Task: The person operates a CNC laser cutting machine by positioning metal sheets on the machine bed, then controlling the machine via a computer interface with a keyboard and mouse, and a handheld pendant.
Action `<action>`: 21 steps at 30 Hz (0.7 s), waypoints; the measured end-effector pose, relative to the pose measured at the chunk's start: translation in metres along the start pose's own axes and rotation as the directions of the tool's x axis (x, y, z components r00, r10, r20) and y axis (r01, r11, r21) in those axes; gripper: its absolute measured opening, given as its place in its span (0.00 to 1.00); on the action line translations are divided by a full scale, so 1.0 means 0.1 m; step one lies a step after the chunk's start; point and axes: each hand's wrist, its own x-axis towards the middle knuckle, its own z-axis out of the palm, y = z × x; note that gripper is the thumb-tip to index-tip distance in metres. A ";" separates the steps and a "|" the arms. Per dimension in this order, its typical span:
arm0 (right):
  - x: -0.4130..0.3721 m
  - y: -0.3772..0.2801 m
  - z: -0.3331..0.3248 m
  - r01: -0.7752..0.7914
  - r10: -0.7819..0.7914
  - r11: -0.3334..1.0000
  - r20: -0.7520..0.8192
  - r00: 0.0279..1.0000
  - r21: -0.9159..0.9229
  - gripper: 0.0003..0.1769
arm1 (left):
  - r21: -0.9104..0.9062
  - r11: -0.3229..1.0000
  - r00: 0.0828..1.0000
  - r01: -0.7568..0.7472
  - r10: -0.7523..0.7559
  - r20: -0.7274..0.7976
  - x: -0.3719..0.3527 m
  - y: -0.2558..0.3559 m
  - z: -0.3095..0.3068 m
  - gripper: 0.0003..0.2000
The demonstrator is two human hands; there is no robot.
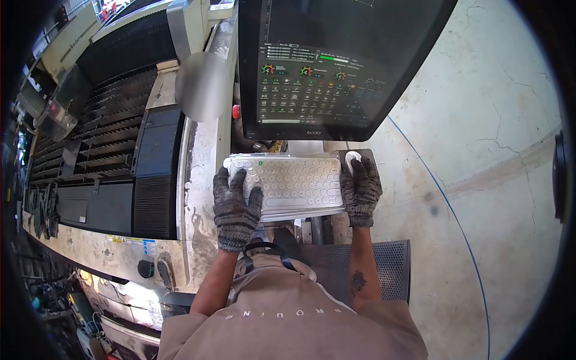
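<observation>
A white keyboard (pixel 294 183) with round keys lies in front of me, below a large black monitor (pixel 312 90) that shows a dark screen with rows of icons and round dials. My left hand (pixel 236 207), in a grey striped knit glove, rests on the keyboard's left end with its fingers apart. To the keyboard's right, my right hand (pixel 361 189), gloved the same way, is curled over a white computer mouse (pixel 353 157). Only the front of the mouse shows; the palm hides the rest. The mouse sits on a dark pad (pixel 367 153).
On the left stands a large machine with a slatted bed (pixel 99 132) and a pale frame (pixel 201 204). A blue cable (pixel 441 189) runs over the cracked concrete floor (pixel 480 120) on the right. A perforated dark panel (pixel 387 270) is beneath my right arm.
</observation>
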 end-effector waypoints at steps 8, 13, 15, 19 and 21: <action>0.07 -0.09 -0.06 0.016 -0.016 0.998 -0.003 1.000 0.063 0.22 | 0.215 0.973 0.996 -0.081 0.072 0.048 0.02 0.08 -0.01 0.32; -0.11 -0.13 0.02 0.153 -0.143 0.988 0.189 0.971 -0.038 0.25 | 0.028 0.996 0.996 -0.083 0.083 -0.013 0.04 0.00 0.04 0.30; -0.08 -0.42 -0.15 0.268 -0.238 0.961 0.306 0.922 -0.062 0.29 | -0.001 0.995 0.995 -0.097 0.097 -0.034 0.04 -0.04 0.09 0.30; -0.08 -0.59 -0.11 0.231 -0.220 0.972 0.450 0.865 0.031 0.34 | -0.049 0.997 0.992 -0.063 0.058 -0.115 0.01 -0.09 0.12 0.24; -0.09 -0.69 -0.11 0.230 -0.205 0.973 0.410 0.889 -0.012 0.34 | -0.134 0.990 0.986 -0.040 0.018 -0.166 -0.01 -0.16 0.11 0.21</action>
